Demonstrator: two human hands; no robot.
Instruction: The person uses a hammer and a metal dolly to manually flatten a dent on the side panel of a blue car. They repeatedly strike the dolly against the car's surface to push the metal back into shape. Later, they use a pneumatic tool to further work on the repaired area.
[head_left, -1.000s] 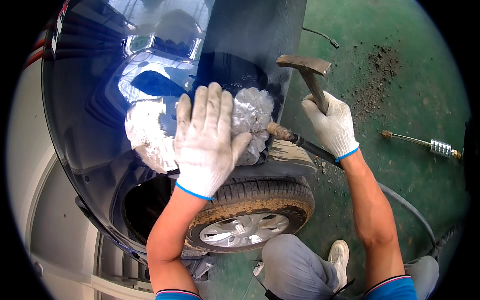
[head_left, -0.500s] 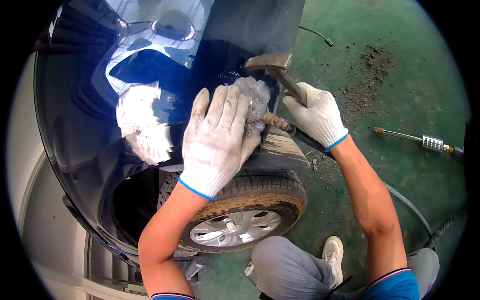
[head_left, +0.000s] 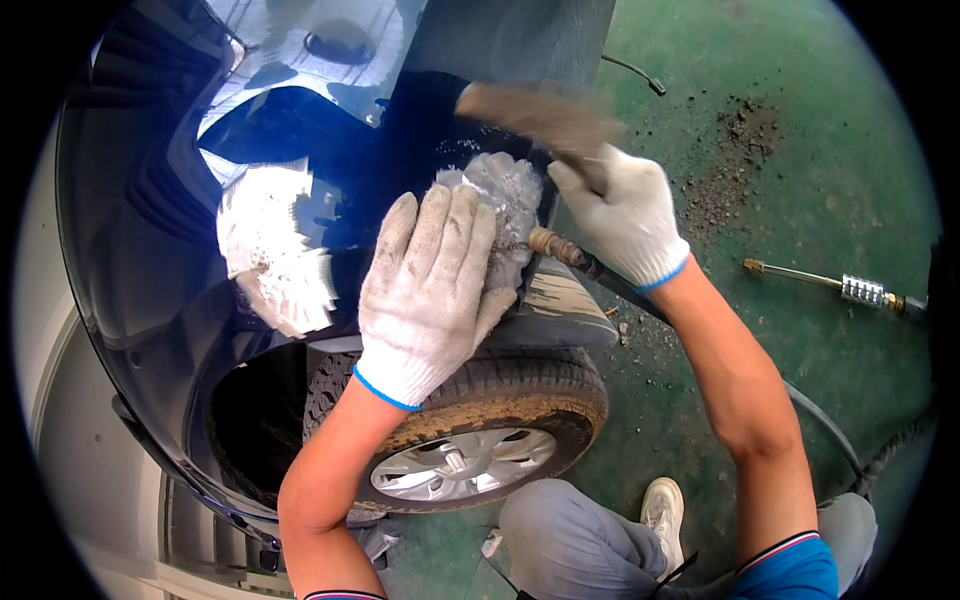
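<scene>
My left hand (head_left: 425, 285), in a white knit glove with a blue cuff, lies with fingers stretched out on the dark blue car panel (head_left: 300, 125). It rests at the edge of a rough patch of bared metal (head_left: 503, 190). My right hand (head_left: 628, 215), gloved alike, is wrapped round the handle of a hammer. The hammer head (head_left: 540, 115), smeared by motion, hangs above the far end of the bared patch. A coppery-tipped rod with a black grip (head_left: 555, 245) points at the patch and passes under my right wrist; what holds it is hidden.
Left of my left hand is a second bared, whitish patch (head_left: 280, 250). Below stands a muddy wheel (head_left: 465, 465) under the arch. On the green floor lie dirt crumbs (head_left: 735, 150), a metal rod tool with a knurled sleeve (head_left: 862, 290) and a grey cable (head_left: 825, 430).
The hammer has swung up and to the left, its head now blurred. My left hand has slid slightly left and down, uncovering more of the bared patch.
</scene>
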